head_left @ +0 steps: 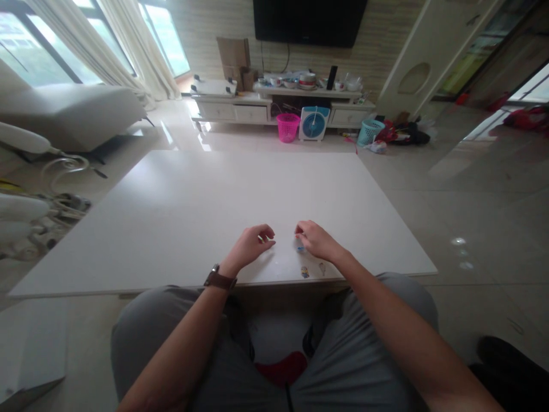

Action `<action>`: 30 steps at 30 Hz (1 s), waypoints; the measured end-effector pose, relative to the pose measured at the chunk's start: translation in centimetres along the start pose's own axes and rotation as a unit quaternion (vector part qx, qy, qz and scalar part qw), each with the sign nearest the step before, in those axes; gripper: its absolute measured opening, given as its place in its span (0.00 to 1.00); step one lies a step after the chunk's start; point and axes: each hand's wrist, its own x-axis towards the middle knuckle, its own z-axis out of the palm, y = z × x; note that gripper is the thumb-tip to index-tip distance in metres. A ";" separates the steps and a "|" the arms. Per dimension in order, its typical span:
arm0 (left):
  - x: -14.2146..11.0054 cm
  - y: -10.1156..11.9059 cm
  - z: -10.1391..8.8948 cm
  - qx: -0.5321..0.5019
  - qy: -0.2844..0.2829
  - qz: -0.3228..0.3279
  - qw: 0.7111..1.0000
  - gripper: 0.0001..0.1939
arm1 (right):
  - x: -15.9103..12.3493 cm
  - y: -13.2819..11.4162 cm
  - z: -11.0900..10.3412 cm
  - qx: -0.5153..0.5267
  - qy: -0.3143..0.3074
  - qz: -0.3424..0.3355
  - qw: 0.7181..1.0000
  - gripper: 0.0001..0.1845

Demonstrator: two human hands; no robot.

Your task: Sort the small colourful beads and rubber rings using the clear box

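My left hand (254, 245) hovers over the white table with thumb and fingers apart and nothing between them. Opposite it, my right hand (316, 239) has its fingertips pinched together close to the tabletop; what they grip is too small to make out. Just under those fingers shows a small blue piece (301, 249), and whether it is held or lies on the table I cannot tell. Nearer the front edge lie a small yellow and blue cartoon sticker (305, 272) and a pale sticker-like piece (322, 268).
The white table (193, 217) reaches away from my knees. Beyond it stand a pink basket (287, 128), a blue and white box fan (314, 123) and a light blue basket (370, 132) before a low TV cabinet. A white metal-framed chair (64, 171) is at the left.
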 end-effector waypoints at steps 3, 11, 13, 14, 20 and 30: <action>0.0 0.7 0.6 -0.046 -0.019 0.006 0.999 0.08 | 0.1 -1.0 0.5 0.137 0.023 -0.006 0.990 0.05; -0.3 1.5 1.7 -0.083 -0.011 0.030 0.996 0.11 | 0.2 -2.0 2.3 0.323 0.033 0.014 0.946 0.07; -0.3 1.7 1.7 -0.066 0.003 0.035 0.997 0.12 | 0.3 -1.8 2.5 0.354 0.028 0.031 0.934 0.09; -0.3 1.7 1.6 -0.058 0.008 0.039 0.998 0.12 | 0.3 -1.8 2.6 0.373 0.024 0.041 0.927 0.09; -0.3 1.8 1.6 -0.033 0.030 0.073 0.996 0.09 | 0.3 -1.9 2.7 0.441 0.031 0.081 0.894 0.10; 0.0 1.4 -0.8 0.019 0.065 0.062 0.996 0.04 | 0.5 -1.7 2.2 0.389 0.087 0.076 0.914 0.10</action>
